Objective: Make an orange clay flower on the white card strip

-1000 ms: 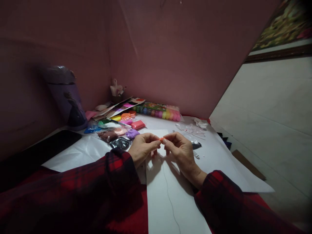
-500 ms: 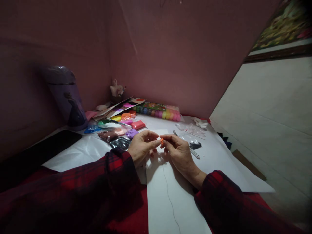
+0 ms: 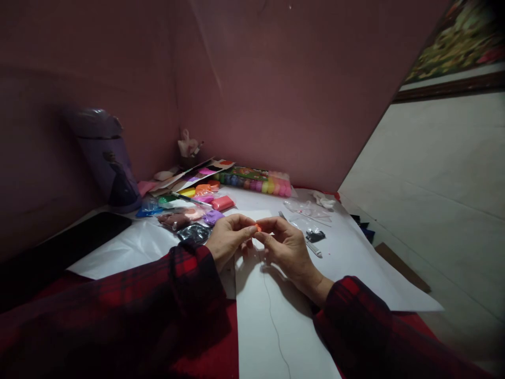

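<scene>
A small piece of orange modelling clay point(image 3: 258, 227) is pinched between both my hands. My left hand point(image 3: 225, 239) grips it from the left with thumb and forefinger. From the other side, the fingertips of my right hand point(image 3: 291, 251) press on it. Fingers hide most of the clay, so its full shape is not visible. Both hands hover over a narrow white sheet point(image 3: 260, 337). A thin grey wavy line point(image 3: 273, 321) runs down that sheet; I cannot tell whether it is drawn or a thread.
Bagged clay in several colours, including a red block point(image 3: 223, 203) and a black pack point(image 3: 194, 232), lies left of centre. A fork point(image 3: 314, 248) and a plastic bag with black clay point(image 3: 315, 236) are at right. A purple tumbler point(image 3: 106, 163) and dark flat slab point(image 3: 79, 242) stand left.
The orange clay has shifted slightly between my fingertips and shows less. Both hands stay pinched together in nearly the same place.
</scene>
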`<state>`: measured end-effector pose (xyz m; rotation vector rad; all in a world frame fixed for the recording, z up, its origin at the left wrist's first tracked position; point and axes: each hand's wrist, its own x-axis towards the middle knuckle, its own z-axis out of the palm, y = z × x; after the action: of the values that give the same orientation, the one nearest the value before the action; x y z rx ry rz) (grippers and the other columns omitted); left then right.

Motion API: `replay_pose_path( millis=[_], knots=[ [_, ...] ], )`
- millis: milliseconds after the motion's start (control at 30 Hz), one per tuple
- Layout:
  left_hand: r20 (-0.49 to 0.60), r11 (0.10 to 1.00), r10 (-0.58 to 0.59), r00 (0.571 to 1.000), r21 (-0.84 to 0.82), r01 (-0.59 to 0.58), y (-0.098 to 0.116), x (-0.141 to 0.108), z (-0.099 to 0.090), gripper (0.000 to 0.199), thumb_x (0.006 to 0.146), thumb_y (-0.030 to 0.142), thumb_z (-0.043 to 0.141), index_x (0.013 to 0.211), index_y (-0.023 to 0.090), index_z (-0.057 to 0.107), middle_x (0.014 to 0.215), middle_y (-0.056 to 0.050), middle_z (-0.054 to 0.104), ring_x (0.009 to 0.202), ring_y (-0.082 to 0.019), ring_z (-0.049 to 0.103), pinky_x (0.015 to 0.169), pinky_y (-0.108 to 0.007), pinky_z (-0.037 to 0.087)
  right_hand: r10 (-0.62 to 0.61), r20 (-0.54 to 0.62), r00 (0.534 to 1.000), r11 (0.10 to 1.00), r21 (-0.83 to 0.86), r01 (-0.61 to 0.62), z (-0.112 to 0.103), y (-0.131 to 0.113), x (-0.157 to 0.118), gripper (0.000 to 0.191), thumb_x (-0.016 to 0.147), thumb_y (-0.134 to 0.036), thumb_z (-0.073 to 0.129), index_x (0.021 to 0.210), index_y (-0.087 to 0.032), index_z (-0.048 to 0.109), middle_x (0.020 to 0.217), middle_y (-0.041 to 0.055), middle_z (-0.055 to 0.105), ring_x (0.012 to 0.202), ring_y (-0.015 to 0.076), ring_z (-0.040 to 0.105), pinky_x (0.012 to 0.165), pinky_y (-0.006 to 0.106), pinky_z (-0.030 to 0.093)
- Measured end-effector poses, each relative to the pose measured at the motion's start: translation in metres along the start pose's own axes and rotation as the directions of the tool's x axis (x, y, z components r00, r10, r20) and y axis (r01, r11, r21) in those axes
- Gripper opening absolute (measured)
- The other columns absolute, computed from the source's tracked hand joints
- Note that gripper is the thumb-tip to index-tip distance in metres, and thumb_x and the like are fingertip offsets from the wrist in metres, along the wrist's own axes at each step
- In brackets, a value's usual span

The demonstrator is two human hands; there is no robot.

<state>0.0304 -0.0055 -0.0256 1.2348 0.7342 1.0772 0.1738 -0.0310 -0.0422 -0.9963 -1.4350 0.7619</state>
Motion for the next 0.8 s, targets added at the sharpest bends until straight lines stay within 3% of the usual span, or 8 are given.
replay_pose_path(
  millis=[200, 367, 667, 800],
  knots=[
    [0.008, 0.999, 0.001, 1.0, -0.035, -0.001, -0.0006, 0.0008, -0.0015, 0.032, 0.065, 0.038, 0.075, 0.077, 0.011, 0.064, 0.059, 0.0, 0.059, 0.046, -0.008, 0.05, 0.042, -0.02, 0.041, -0.011, -0.028, 1.0, 1.0, 0.027, 0.012, 0.0014, -0.001, 0.0009, 0.013, 0.08, -0.03, 0.067, 0.082, -0.018, 0.065, 0.069, -0.0003, 0.062, 0.054, 0.0111, 0.053, 0.047, 0.023, 0.043],
    [0.059, 0.999, -0.018, 0.998, 0.033, 0.016, -0.0011, 0.0005, -0.0044, 0.03, 0.064, 0.035, 0.076, 0.076, 0.009, 0.067, 0.055, -0.001, 0.06, 0.045, -0.008, 0.05, 0.044, -0.021, 0.04, -0.045, -0.022, 0.999, 0.999, -0.02, 0.044, -0.0001, -0.0001, 0.0009, 0.009, 0.08, -0.026, 0.066, 0.08, -0.018, 0.065, 0.069, -0.0005, 0.061, 0.059, 0.0115, 0.054, 0.048, 0.022, 0.043],
    [-0.02, 0.998, 0.013, 1.0, 0.06, -0.012, 0.0005, 0.0017, 0.0027, 0.023, 0.062, 0.027, 0.075, 0.065, 0.011, 0.059, 0.051, 0.002, 0.057, 0.041, -0.006, 0.047, 0.04, -0.019, 0.036, 0.033, -0.029, 0.999, 0.996, 0.086, -0.03, -0.0006, 0.0, 0.0025, 0.013, 0.077, -0.026, 0.068, 0.075, -0.016, 0.061, 0.063, -0.0027, 0.058, 0.051, 0.0092, 0.051, 0.044, 0.02, 0.042],
    [-0.118, 1.0, 0.009, 0.993, -0.024, -0.012, -0.0007, 0.0025, 0.0032, 0.019, 0.064, 0.023, 0.072, 0.067, 0.013, 0.057, 0.055, 0.003, 0.057, 0.043, -0.008, 0.049, 0.038, -0.018, 0.037, 0.08, -0.119, 0.99, 0.993, 0.094, -0.069, -0.0011, 0.0007, 0.0044, 0.014, 0.076, -0.027, 0.069, 0.076, -0.016, 0.06, 0.057, -0.0043, 0.056, 0.044, 0.0073, 0.049, 0.041, 0.019, 0.041]
  ],
)
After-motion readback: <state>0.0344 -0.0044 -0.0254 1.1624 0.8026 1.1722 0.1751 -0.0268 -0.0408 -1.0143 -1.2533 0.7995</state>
